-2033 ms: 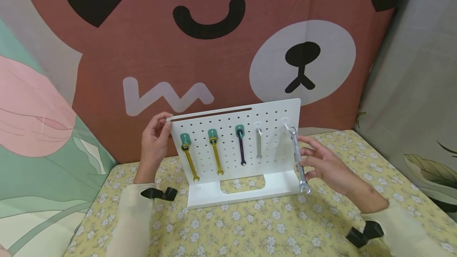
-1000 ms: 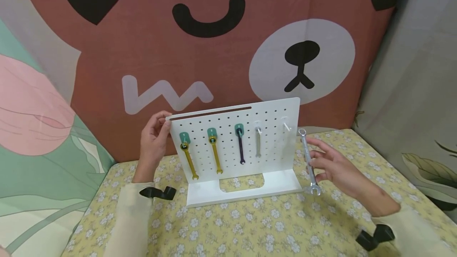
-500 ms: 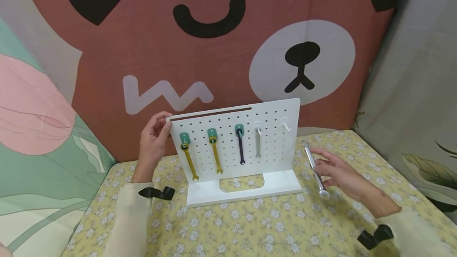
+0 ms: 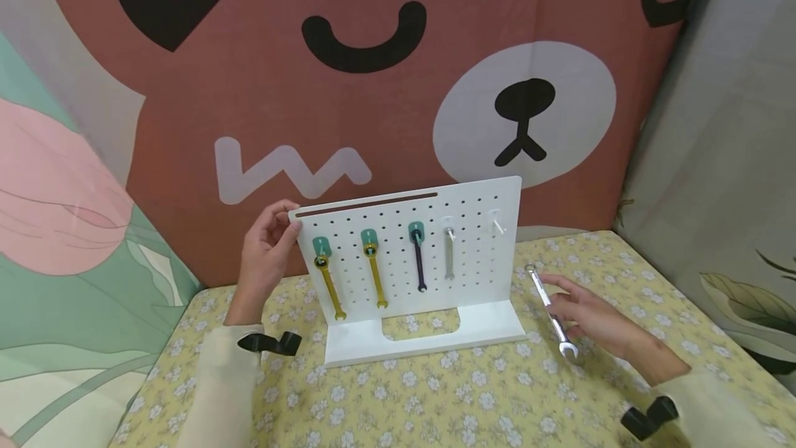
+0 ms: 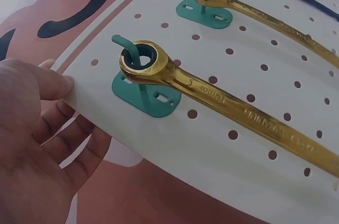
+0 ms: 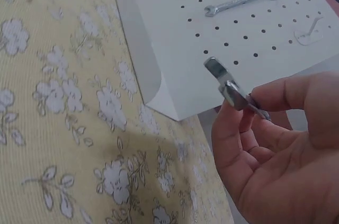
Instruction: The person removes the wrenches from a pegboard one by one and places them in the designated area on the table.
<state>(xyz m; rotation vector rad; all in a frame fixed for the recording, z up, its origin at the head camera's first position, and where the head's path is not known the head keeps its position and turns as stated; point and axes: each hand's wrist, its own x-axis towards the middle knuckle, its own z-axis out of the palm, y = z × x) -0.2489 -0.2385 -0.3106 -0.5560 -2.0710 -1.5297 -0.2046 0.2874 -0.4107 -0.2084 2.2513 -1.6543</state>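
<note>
A white pegboard stand (image 4: 361, 344) stands upright on the table. My left hand (image 4: 264, 254) pinches its upper left corner between thumb and fingers. To the right of the board, my right hand (image 4: 591, 316) holds a silver combination wrench (image 4: 540, 289) by its shank, tilted, close over the tablecloth. In the right wrist view this wrench (image 6: 232, 94) shows nearly end-on between thumb and fingers. The rightmost white hook (image 4: 499, 225) carries nothing. On the other hooks hang a gold wrench (image 5: 212, 94), a second gold wrench (image 4: 376, 275), a dark purple wrench (image 4: 419, 265) and a small silver wrench (image 4: 450, 258).
A yellow floral cloth (image 4: 423, 406) covers the table. Behind it hangs a curtain (image 4: 373, 116) with a brown bear print. A grey curtain (image 4: 703, 157) closes off the right side.
My right hand has taken the silver combination wrench away from the rightmost hook, moving it right and down beside the board. The left hand keeps its grip on the corner.
</note>
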